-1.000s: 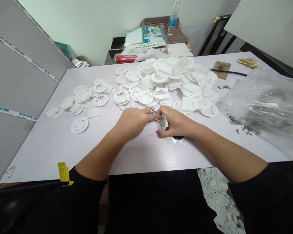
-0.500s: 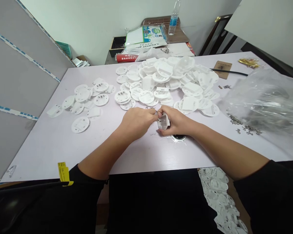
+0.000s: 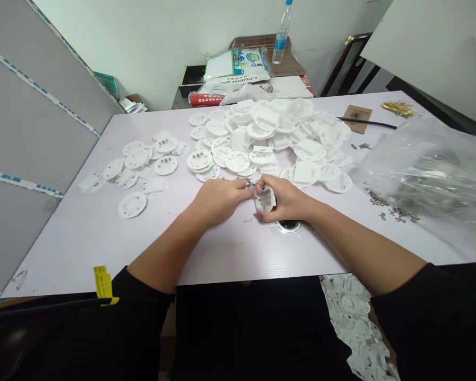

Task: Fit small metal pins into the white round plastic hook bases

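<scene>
At one white disc, hands meet; right grips it.

"Cestbon" on plastic bag, illegible yellow tag

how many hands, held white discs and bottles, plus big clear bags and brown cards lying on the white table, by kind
Hands: 2, left hand and right hand
Held white disc: 1
Bottle: 1
Big clear bag: 1
Brown card: 1
Total: 6
</scene>
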Demonstrator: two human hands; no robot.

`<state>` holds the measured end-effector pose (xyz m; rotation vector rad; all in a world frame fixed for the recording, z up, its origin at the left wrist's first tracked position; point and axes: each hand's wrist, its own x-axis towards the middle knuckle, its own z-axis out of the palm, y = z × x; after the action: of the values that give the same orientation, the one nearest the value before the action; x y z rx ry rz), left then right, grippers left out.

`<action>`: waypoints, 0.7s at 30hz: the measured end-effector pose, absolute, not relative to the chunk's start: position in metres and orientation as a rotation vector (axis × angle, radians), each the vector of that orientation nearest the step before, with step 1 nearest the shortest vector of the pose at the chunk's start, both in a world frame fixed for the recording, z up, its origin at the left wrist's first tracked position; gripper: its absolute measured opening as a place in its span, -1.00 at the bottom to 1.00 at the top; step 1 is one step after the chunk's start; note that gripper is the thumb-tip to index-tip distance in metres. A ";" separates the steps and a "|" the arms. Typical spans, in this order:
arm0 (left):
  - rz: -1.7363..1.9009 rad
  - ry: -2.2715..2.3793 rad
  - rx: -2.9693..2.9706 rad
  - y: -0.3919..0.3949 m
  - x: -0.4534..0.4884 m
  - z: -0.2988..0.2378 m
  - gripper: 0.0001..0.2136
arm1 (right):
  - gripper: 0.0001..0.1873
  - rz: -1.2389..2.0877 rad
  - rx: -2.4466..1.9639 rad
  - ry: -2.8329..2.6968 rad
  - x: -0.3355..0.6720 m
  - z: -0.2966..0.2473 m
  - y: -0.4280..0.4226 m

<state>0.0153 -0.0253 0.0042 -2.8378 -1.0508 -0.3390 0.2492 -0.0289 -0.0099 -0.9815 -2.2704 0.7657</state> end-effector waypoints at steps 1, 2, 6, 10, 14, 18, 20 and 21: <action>-0.332 -1.063 -2.818 -0.026 0.013 0.006 -0.64 | -0.54 0.765 -0.994 -2.269 0.250 -0.009 -0.029; -0.329 -1.090 -2.804 -0.026 0.011 0.007 -0.59 | -0.54 0.762 -1.008 -2.267 0.251 -0.009 -0.029; -0.456 -1.304 -2.857 -0.026 0.008 0.013 -0.58 | -0.54 0.732 -1.014 -2.241 0.252 -0.005 -0.031; -0.965 -1.489 -3.084 -0.024 0.014 0.014 -0.72 | -0.48 0.899 -1.017 -2.058 0.250 0.001 -0.033; -1.278 -1.476 -3.246 -0.024 0.019 0.013 -0.71 | -0.41 1.235 -1.022 -1.671 0.249 -0.001 -0.032; -1.507 -1.321 -3.212 -0.023 0.021 0.010 -0.81 | -0.40 1.525 -0.904 -1.483 0.243 -0.007 -0.030; -1.563 -1.285 -3.250 -0.021 0.021 0.009 -0.86 | -0.42 1.647 -0.796 -1.419 0.239 -0.009 -0.031; -1.577 -1.295 -3.279 -0.021 0.020 0.009 -0.87 | -0.42 1.690 -0.753 -1.410 0.237 -0.008 -0.032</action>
<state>0.0202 -0.0207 0.0091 -3.2794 -1.2952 -1.5774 0.2370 -0.0316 -0.0083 -0.7531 -1.4096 1.6904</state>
